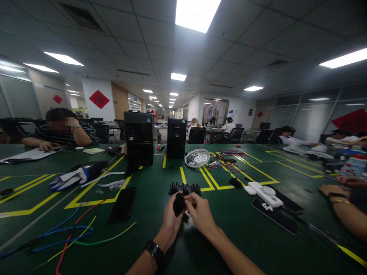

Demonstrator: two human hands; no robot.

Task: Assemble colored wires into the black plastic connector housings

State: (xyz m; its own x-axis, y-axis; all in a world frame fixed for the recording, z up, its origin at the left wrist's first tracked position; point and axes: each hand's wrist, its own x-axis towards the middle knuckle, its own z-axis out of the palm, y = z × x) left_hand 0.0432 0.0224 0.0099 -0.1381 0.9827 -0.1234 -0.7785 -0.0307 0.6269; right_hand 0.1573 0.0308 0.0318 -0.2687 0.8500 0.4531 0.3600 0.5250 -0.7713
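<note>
A small black plastic part point(179, 204) is held up in the fingers of my left hand point(170, 218), just above the green table. My right hand point(202, 214) is closed in a pinch at the right side of that part. What sits between its fingertips is hidden or too small to name. Right behind my hands lies a row of black blocky pieces point(189, 188) on the table. Both hands are close together near the middle of the view.
A black phone point(122, 204) and loose coloured wires point(69, 233) lie left. Two black computer towers point(138, 139) stand behind. A white basket point(197, 158) and a wire pile point(226, 164) are farther back. White devices point(263, 193) lie right, near another person's arm point(342, 208).
</note>
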